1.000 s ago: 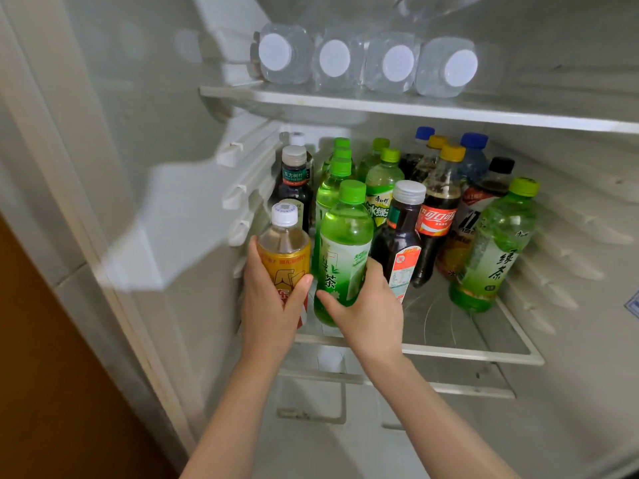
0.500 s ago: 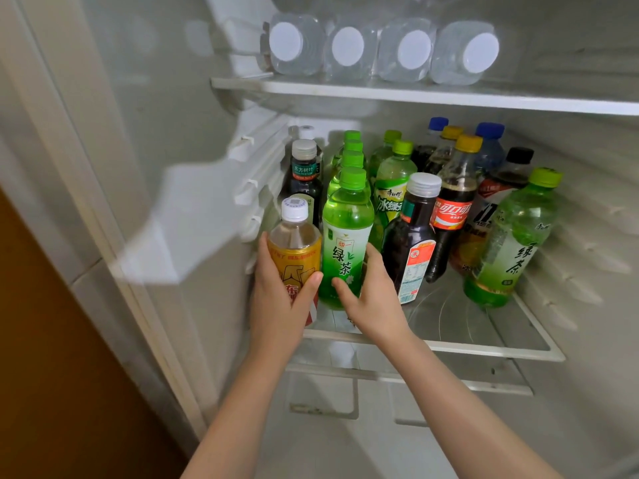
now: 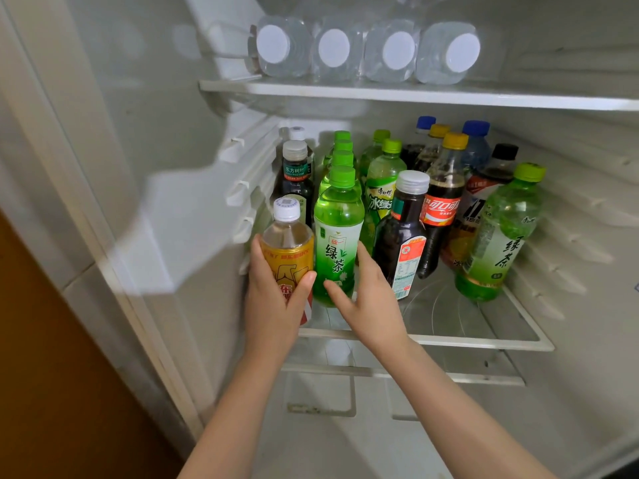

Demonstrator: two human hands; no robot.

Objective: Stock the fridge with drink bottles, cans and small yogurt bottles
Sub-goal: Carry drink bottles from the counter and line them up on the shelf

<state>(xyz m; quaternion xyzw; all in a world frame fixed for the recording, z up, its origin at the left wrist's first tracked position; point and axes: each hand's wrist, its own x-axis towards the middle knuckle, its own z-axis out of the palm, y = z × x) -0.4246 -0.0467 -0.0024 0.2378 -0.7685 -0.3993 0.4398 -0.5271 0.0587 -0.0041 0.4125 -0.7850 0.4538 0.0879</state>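
Bottles crowd the back and left of the middle shelf (image 3: 484, 342) in the open fridge (image 3: 155, 133). At the shelf's front left corner the left hand (image 3: 276, 299) grasps a yellow-label bottle (image 3: 287, 243) (short, white cap, pale drink inside), with the thumb laid across the front of the label and the fingers wrapped round its left side. The bottle is upright. The hand hides its base, so I cannot tell whether it rests on the glass.

Just to its right stands a green tea bottle (image 3: 339, 233), taller, upright, with a green cap. The right hand (image 3: 370, 302) grasps its lower half, thumb on the front below the label and fingers curled round the right side. The two held bottles are side by side, touching or nearly so.

Behind the green tea bottle a line of green-capped bottles (image 3: 342, 157) runs to the back edge. To the right of the right hand is a dark bottle (image 3: 401, 243) with a silver cap, then a cola bottle (image 3: 444, 202) with a yellow cap. A second green tea bottle (image 3: 498, 236) leans near the right edge. The front right corner of the shelf shows bare glass.

On the upper shelf (image 3: 415, 95) four water bottles (image 3: 397, 51) lie on their sides, white caps facing out.
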